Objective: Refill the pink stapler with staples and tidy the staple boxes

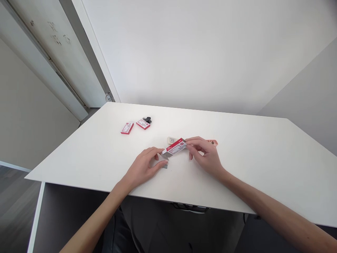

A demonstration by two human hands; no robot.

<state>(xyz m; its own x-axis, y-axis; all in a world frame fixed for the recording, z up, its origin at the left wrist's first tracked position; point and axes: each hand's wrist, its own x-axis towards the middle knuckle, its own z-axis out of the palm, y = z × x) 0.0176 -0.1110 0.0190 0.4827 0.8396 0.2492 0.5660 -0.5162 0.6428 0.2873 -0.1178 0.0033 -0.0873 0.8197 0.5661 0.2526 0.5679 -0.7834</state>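
A small red and white cardboard box (174, 148) is tilted above the table between my two hands. My right hand (206, 154) pinches its right end between thumb and fingers. At the box's left end, my left hand (144, 165) is curled, its index fingertip against the edge. The left thumb lies lower, over a small grey piece (165, 166); I cannot tell whether it is gripped. Behind the box shows part of a cream-coloured item (171, 140) with dark print. Partly hidden behind my right hand is a shallow orange-pink item (213, 142).
Two more red and white boxes lie farther back: one on the left (127, 128) and one beside it (143, 124). A small black object (147, 119) touches or sits just behind the second. The white table (250, 158) meets a wall at the back.
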